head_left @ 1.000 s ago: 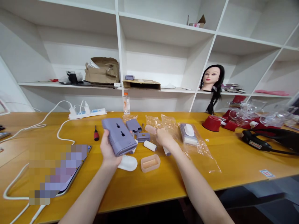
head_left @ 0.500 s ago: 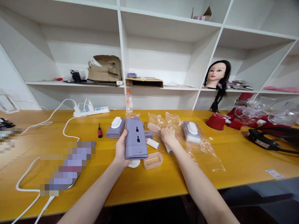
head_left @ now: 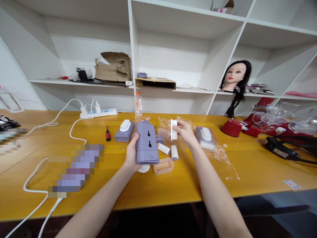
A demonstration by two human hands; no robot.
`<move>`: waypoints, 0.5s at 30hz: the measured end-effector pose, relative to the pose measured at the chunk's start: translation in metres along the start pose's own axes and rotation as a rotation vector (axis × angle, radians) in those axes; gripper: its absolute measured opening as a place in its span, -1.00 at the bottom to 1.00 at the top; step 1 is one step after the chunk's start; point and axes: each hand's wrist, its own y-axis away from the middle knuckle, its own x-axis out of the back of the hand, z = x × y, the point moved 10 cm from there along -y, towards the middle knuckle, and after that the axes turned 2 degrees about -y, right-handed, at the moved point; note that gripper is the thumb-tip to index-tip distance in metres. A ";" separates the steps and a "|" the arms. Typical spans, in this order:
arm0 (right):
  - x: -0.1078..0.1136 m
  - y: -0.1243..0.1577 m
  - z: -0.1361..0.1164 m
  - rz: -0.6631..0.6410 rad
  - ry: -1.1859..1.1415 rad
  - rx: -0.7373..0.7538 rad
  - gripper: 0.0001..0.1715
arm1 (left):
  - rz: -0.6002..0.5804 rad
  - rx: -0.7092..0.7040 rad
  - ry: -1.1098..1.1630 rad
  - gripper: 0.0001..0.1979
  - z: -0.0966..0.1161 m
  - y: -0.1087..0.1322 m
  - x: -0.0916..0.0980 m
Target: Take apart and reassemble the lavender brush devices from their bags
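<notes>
My left hand (head_left: 132, 153) is closed around a purple plastic case (head_left: 147, 143) with two black slots and an oval button on its face. Above the table, my right hand (head_left: 185, 132) pinches a small white brush (head_left: 174, 130), its short bristles facing right. Below the brush lie two white rollers with purple ends, one upright-looking roller (head_left: 174, 152) and one slanted roller (head_left: 163, 148). A peach open tray (head_left: 163, 166) sits nearer me. Partly under the case is a white slotted piece (head_left: 144, 168). Another purple part (head_left: 159, 138) shows behind the case.
Purple units with white tops stand left (head_left: 124, 130) and right (head_left: 205, 138), the latter on clear plastic film (head_left: 223, 158). A red-handled screwdriver (head_left: 108, 135), a power strip (head_left: 99, 113), cables and a bottle (head_left: 138, 104) lie farther out. Red appliances (head_left: 230, 128) occupy the right, below white shelves.
My right hand has risen from among the parts on the plastic film and now holds the white brush. A roller it was covering is uncovered. The case stays in my left hand.
</notes>
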 end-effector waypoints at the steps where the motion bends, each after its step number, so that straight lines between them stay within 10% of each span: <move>1: -0.010 0.004 -0.005 -0.068 -0.219 -0.016 -0.68 | 0.010 -0.002 -0.009 -0.46 -0.001 0.000 0.000; 5: -0.064 0.033 -0.032 -0.379 -0.808 -0.125 -0.75 | 0.149 -0.087 -0.058 -0.51 0.002 -0.001 0.010; 15: -0.050 0.052 -0.072 -0.019 -0.303 0.354 -0.76 | 0.163 -0.368 -0.099 -0.61 0.023 0.001 0.014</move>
